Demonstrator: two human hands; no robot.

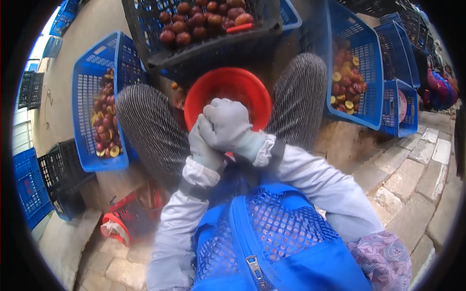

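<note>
My left hand [203, 144] and my right hand [227, 124], both in grey gloves, are pressed together with fingers closed. The right lies over the left and hides its fingers. Whatever they may hold is hidden; a speck of red shows between the wrists. Both hands are over the near part of a red basin [256, 88] between my knees, its contents mostly covered. Beyond it a black crate [213, 54] holds dark red, plum-like fruit [199, 20]. A red stick-like handle [240, 28] rests on the fruit at the crate's near edge.
Blue crates with whole and cut fruit stand at left [82, 111] and right [357, 34]. A smaller blue crate [410, 121] sits farther right. A red container [121, 218] lies on the ground at lower left. Stacked crates line both sides; paving [412, 194] spreads at right.
</note>
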